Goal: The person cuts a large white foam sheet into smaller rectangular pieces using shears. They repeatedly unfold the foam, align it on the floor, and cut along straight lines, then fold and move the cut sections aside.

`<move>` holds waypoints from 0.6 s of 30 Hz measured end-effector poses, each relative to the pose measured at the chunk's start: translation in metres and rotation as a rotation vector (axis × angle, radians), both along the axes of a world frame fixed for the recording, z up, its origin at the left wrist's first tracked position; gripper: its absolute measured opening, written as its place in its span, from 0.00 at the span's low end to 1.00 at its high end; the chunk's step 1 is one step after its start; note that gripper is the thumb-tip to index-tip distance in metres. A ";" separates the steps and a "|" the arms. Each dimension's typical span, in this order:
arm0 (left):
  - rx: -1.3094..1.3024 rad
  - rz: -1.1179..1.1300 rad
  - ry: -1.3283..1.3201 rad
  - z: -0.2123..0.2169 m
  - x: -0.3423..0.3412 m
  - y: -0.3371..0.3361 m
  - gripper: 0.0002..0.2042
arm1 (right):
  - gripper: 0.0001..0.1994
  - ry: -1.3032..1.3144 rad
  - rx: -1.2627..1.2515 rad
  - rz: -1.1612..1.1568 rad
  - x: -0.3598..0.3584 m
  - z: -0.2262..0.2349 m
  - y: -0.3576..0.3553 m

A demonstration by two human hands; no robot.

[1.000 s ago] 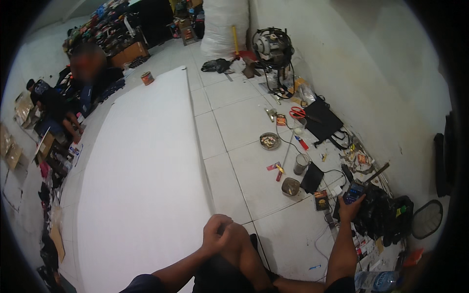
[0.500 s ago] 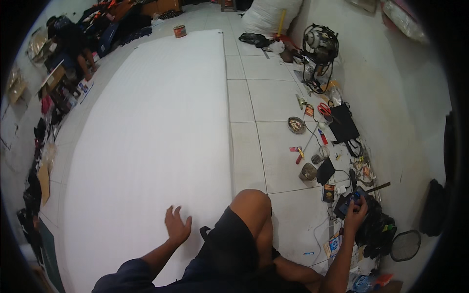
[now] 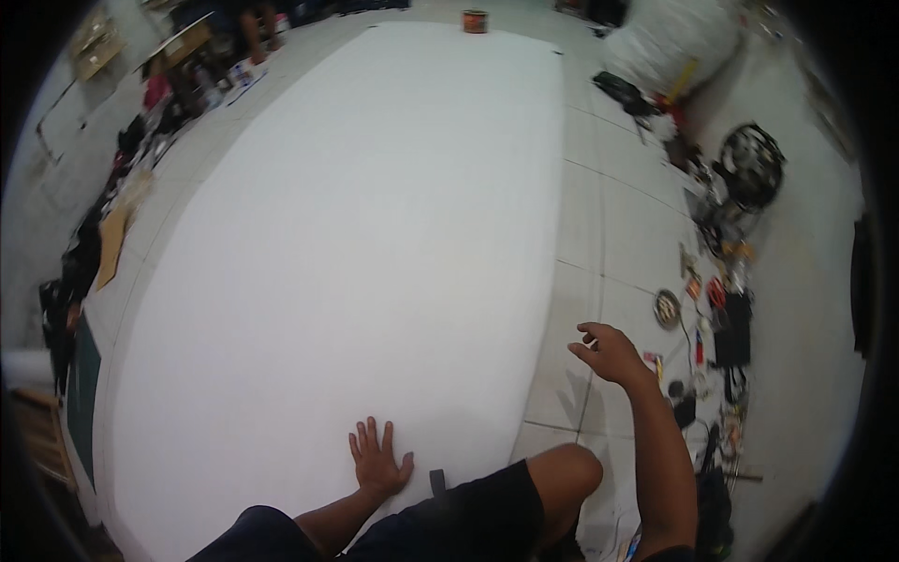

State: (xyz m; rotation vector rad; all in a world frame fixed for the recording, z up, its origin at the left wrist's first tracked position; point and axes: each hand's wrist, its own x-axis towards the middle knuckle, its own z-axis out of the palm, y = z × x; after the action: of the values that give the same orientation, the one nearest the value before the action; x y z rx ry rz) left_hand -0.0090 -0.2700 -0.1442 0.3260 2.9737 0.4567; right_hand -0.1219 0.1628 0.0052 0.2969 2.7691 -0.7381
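A large white sheet (image 3: 337, 234) stretches out over the tiled floor in front of me. My left hand (image 3: 379, 461) lies on its near part, palm down with the fingers spread. Over the tiles just past the sheet's right edge hangs my right hand (image 3: 611, 354). Its fingers bend loosely, thumb apart from them, and I see nothing held. My bent knee (image 3: 567, 468) is below it. A small dark grey tab (image 3: 437, 482) shows between my left hand and my shorts.
An orange-red tin (image 3: 476, 21) stands at the sheet's far edge. Along the right wall are a metal dish (image 3: 667, 308), red-handled scissors (image 3: 716, 293), a black flat case (image 3: 733, 330) and a fan (image 3: 752, 167). A brown cardboard piece (image 3: 112, 245) leans at the left.
My right hand has left the dark device and small blue object at the right and swung toward the sheet. My left hand has flattened on the sheet. The view has turned right-to-left.
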 end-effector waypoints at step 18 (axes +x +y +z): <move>0.122 0.091 0.012 0.001 -0.007 -0.008 0.34 | 0.42 -0.654 -0.551 -0.203 -0.022 -0.127 -0.006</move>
State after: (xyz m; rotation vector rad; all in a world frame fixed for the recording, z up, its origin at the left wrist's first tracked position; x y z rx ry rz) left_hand -0.0156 -0.2784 -0.1434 0.2061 2.9881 0.6497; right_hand -0.1436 0.1565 -0.1214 0.5812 1.8627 -1.1630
